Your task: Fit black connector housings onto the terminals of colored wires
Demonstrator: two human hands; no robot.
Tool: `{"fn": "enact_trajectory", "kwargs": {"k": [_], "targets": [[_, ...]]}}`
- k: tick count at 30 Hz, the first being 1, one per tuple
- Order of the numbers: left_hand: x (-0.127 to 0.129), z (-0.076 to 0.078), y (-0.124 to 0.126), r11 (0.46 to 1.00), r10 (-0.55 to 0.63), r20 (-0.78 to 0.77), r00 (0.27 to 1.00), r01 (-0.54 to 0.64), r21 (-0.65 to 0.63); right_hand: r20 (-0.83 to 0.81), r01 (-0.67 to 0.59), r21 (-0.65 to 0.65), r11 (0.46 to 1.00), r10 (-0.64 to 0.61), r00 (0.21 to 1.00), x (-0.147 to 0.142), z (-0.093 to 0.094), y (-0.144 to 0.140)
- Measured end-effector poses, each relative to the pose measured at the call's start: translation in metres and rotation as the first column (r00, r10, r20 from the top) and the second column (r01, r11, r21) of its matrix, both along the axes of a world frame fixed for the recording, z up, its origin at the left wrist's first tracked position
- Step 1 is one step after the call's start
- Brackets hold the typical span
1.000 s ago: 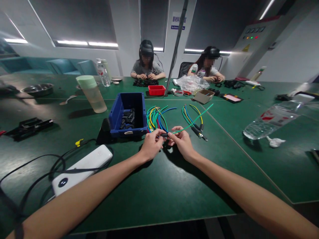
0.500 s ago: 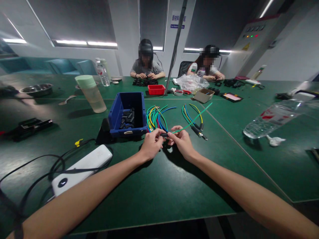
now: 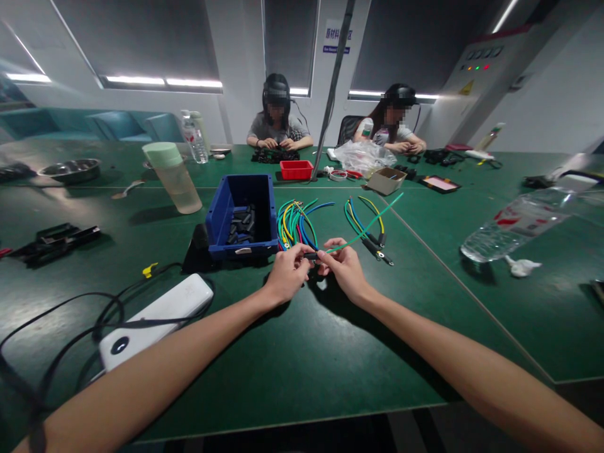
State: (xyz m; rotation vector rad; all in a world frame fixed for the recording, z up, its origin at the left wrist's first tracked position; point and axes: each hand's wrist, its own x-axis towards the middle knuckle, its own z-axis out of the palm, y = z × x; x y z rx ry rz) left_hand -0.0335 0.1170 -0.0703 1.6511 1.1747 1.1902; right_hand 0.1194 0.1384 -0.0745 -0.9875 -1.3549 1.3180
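— Green wire [image 3: 365,231]: where is it from your hands?
— It runs off toward two o'clock from your right hand [image 3: 343,267], its near end pinched at your fingertips above the table [image 3: 292,371].
— And your left hand [image 3: 287,274]?
— Closed round a small black sleeve [image 3: 310,255], meeting the wire's tip (the joint itself is too small to read). The blue bin [image 3: 243,217] sits at eleven o'clock.
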Motion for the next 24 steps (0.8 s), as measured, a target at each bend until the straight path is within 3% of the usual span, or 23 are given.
{"fn": "enact_trajectory", "kwargs": {"k": [24], "targets": [[-0.0002, -0.0005, 0.0, 1.0, -0.005, -0.048, 0.999, 0.006, 0.01, -0.01, 0.003, 0.007, 1.0, -0.003, 1.0, -0.0003, -0.0006, 0.0001]]}}
